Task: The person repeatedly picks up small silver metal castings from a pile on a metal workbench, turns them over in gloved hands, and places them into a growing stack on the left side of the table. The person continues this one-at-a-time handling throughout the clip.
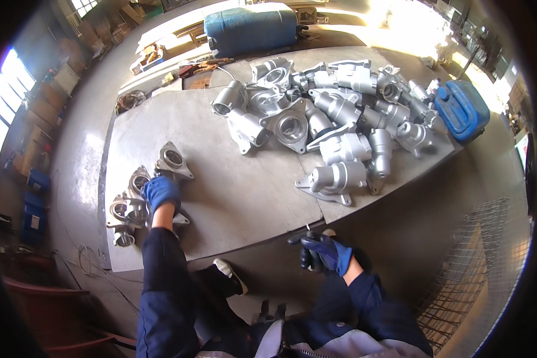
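Note:
At the table's left end, my left hand (161, 192) in a blue glove is closed on the edge of a silver flanged metal casting (138, 180); its fingertips are partly hidden. Another flanged casting (173, 159) lies just beyond it, and more castings (119, 209) sit close on the near left side. My right hand (331, 253), gloved in dark blue, is in front of the table's near edge. It grips a black hand-held power tool (305, 258) with a thin metal tip pointing up toward the tabletop.
A large heap of silver castings (340, 113) covers the table's far right part. Blue plastic canisters stand behind the table (250, 30) and at its right end (462, 110). Wire mesh (465, 274) is at the lower right. A cable (95, 265) trails on the floor at left.

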### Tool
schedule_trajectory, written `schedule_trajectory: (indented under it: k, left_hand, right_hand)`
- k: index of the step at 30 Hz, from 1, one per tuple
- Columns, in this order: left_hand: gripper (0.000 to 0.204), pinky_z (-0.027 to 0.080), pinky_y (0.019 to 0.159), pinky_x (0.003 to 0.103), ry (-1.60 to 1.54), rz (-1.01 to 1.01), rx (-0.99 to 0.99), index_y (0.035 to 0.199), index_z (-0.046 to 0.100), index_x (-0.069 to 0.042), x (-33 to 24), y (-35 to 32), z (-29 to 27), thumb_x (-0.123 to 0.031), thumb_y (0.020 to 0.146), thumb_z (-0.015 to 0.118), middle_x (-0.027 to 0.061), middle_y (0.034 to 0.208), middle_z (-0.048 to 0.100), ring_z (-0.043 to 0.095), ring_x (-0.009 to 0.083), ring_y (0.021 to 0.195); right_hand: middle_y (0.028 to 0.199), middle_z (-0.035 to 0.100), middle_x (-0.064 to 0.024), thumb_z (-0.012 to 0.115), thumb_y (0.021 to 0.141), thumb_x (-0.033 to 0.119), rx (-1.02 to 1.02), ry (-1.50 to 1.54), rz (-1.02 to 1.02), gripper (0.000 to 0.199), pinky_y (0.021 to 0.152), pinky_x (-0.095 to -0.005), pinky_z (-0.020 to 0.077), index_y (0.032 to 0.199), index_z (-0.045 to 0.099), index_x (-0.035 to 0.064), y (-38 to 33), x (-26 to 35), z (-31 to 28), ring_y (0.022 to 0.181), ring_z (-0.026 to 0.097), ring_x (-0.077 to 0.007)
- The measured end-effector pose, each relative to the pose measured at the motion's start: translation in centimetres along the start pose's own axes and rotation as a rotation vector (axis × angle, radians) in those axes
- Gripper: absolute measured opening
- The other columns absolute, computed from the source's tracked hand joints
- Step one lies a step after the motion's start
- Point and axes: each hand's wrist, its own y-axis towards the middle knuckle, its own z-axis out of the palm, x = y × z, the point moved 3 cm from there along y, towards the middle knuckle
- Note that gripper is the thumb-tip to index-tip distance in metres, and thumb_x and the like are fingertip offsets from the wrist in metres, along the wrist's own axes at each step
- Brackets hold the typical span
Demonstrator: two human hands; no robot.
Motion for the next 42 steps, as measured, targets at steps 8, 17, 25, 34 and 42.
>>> schedule_trajectory:
  k: [8,17,25,34,42]
  left_hand:
    - [0.078,0.047,0.089,0.040,-0.308,0.647,-0.218,0.130,0.051,-0.009,-13.7,2.2,-10.0,-0.032,0.062,0.081,0.0150,0.113,0.061,0.059,0.0345,0.104]
    - [0.079,0.039,0.103,0.043,-0.215,0.826,-0.081,0.125,0.058,-0.016,-23.2,6.8,-6.0,-0.023,0.053,0.088,0.0143,0.129,0.056,0.049,0.0313,0.124]
    - [0.093,0.037,0.102,0.043,-0.240,0.826,0.048,0.130,0.054,-0.019,-17.1,-2.1,-7.1,-0.038,0.046,0.089,0.0090,0.126,0.056,0.052,0.0323,0.118]
    - [0.083,0.045,0.093,0.044,-0.417,0.883,0.054,0.121,0.057,-0.015,-9.1,-11.8,-5.4,-0.041,0.048,0.088,0.0115,0.112,0.064,0.059,0.0345,0.105]
    - [0.088,0.045,0.093,0.043,-0.488,0.934,0.103,0.131,0.051,-0.017,-7.2,-14.4,-6.5,-0.026,0.052,0.089,0.0117,0.116,0.063,0.057,0.0357,0.108]
  right_hand:
    - [0.073,0.063,-0.0068,0.046,0.101,0.028,0.102,0.011,0.001,0.031,0.047,-0.0278,0.0490,0.115,0.059,0.0042,3.0,-2.1,-2.0,0.060,0.064,-0.0184]
    - [0.107,0.066,-0.0162,0.044,0.100,0.035,0.200,0.097,0.040,0.045,0.064,-0.0321,0.0539,0.131,0.051,0.0040,1.5,0.7,-1.0,0.081,0.066,-0.0222]
    - [0.089,0.069,-0.0192,0.049,0.099,0.031,0.057,0.099,-0.055,0.046,0.070,-0.0374,0.0564,0.137,0.047,0.0058,1.2,0.0,-1.3,0.078,0.069,-0.0282]
    - [0.093,0.070,-0.0121,0.056,0.090,0.034,-0.555,-1.602,-0.469,0.024,0.077,-0.0452,0.0507,0.100,0.064,0.0128,4.7,3.9,4.8,0.086,0.068,-0.0321]
    - [0.089,0.070,-0.0035,0.053,0.086,0.018,-0.556,-1.993,-0.558,0.015,0.067,-0.0435,0.0471,0.095,0.066,0.0202,8.8,1.8,9.2,0.078,0.069,-0.0214]
